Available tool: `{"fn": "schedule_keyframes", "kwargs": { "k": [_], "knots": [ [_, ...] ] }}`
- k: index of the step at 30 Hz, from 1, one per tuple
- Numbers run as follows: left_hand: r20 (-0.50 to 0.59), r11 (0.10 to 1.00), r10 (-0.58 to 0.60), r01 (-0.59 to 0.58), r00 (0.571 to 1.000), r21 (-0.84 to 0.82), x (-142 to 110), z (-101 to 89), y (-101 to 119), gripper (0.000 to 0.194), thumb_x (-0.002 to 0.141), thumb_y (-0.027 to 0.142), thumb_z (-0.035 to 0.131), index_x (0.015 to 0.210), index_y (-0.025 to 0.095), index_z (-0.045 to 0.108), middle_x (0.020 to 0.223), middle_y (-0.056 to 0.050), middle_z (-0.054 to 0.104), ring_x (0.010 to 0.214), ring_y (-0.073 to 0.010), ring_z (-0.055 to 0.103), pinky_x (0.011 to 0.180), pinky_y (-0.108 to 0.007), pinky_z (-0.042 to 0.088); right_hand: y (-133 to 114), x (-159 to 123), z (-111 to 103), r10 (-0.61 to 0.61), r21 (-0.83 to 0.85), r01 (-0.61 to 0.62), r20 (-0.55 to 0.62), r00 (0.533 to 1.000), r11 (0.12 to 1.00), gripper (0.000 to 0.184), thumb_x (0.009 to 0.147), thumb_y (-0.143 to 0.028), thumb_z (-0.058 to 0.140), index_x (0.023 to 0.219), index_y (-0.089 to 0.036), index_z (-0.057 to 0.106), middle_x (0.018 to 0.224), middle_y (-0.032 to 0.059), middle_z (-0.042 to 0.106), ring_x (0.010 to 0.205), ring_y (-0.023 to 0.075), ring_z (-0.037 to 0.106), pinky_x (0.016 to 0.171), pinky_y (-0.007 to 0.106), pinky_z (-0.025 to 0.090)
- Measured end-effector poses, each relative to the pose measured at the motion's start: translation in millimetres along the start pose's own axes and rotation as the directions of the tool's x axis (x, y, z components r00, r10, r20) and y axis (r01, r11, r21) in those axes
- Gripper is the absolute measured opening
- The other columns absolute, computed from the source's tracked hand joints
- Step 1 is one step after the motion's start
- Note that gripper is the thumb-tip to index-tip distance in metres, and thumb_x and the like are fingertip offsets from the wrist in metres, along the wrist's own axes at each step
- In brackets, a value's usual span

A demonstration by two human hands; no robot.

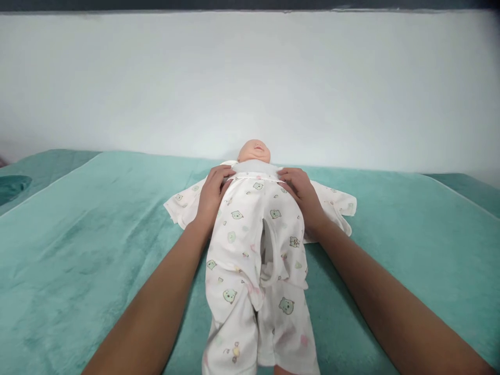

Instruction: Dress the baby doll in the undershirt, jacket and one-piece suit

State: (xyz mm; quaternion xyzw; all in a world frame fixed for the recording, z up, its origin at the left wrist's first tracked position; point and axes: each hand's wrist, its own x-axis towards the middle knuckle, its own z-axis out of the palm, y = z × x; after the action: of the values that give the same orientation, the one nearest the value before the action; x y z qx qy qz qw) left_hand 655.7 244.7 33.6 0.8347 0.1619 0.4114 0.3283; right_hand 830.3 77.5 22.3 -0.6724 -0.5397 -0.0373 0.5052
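A baby doll [254, 151] lies on its back on a teal blanket [89, 245], head away from me. It wears white printed trousers [250, 250] with small green bear figures and a matching top spread out under it. My left hand [213, 194] grips the left side of the trousers' grey waistband [253, 167], fingers curled over the edge. On the right side of the same waistband my right hand [300, 192] holds on, fingers bent around the fabric. Both forearms reach in from the bottom of the view along the doll's legs.
The teal blanket covers a wide flat surface. A pale wall [250, 83] rises right behind the doll's head. At the far left edge lies a darker teal fold of cloth [11, 187].
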Motion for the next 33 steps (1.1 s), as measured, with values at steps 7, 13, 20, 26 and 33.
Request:
{"fn": "schedule_keyframes", "kwargs": {
  "k": [7, 13, 20, 26, 33],
  "knots": [
    [0.118, 0.97, -0.227, 0.213, 0.967, 0.115, 19.7, -1.0, -3.3, 0.026, 0.091, 0.044, 0.048, 0.09, 0.023, 0.062, 0.09, 0.0, 0.068, 0.085, -0.0189, 0.058, 0.078, -0.028, 0.042, 1.9, 14.6, 2.3, 0.125, 0.1, -0.138, 0.129, 0.984, 0.985, 0.025, 0.091, -0.049, 0.05, 0.1, -0.027, 0.058, 0.142, 0.0045, 0.054, 0.126, 0.0257, 0.05, 0.103, 0.044, 0.037],
    [0.047, 0.943, -0.274, 0.258, 0.961, 0.212, 35.5, 2.2, -15.7, 0.022, 0.091, 0.04, 0.047, 0.079, 0.023, 0.054, 0.071, 0.001, 0.058, 0.072, -0.0186, 0.053, 0.069, -0.028, 0.035, 3.4, 34.6, 6.8, 0.151, -0.086, -0.144, 0.082, 0.985, 0.986, 0.025, 0.092, -0.045, 0.047, 0.092, -0.027, 0.065, 0.11, 0.0013, 0.07, 0.099, 0.0235, 0.061, 0.085, 0.036, 0.042],
    [-0.02, 0.91, -0.355, 0.35, 0.935, 0.224, 46.6, 6.6, -17.2, 0.023, 0.09, 0.033, 0.048, 0.07, 0.022, 0.048, 0.075, -0.002, 0.061, 0.074, -0.0197, 0.053, 0.069, -0.03, 0.036, 17.8, 57.5, 13.1, 0.289, -0.23, -0.282, -0.006, 0.957, 0.931, 0.024, 0.088, -0.039, 0.049, 0.07, -0.023, 0.049, 0.067, -0.0013, 0.056, 0.066, 0.0178, 0.047, 0.065, 0.031, 0.032],
    [-0.04, 0.887, -0.367, 0.363, 0.929, 0.287, 49.8, 12.0, -21.2, 0.021, 0.091, 0.034, 0.047, 0.074, 0.022, 0.052, 0.077, -0.004, 0.062, 0.075, -0.0217, 0.054, 0.069, -0.032, 0.037, 24.8, 71.4, 17.1, 0.357, -0.242, -0.357, -0.044, 0.933, 0.902, 0.024, 0.087, -0.033, 0.05, 0.066, -0.024, 0.044, 0.066, 0.0, 0.053, 0.067, 0.0193, 0.043, 0.068, 0.032, 0.03],
    [-0.049, 0.913, -0.355, 0.357, 0.934, 0.197, 42.5, 16.1, -18.3, 0.011, 0.084, 0.032, 0.058, 0.088, 0.022, 0.06, 0.084, -0.004, 0.066, 0.083, -0.0221, 0.059, 0.075, -0.031, 0.041, 35.1, 65.2, 25.8, 0.373, -0.128, -0.37, 0.004, 0.928, 0.92, 0.025, 0.084, -0.043, 0.055, 0.071, -0.024, 0.044, 0.068, -0.0017, 0.053, 0.065, 0.017, 0.044, 0.064, 0.031, 0.032]
  ]
}}
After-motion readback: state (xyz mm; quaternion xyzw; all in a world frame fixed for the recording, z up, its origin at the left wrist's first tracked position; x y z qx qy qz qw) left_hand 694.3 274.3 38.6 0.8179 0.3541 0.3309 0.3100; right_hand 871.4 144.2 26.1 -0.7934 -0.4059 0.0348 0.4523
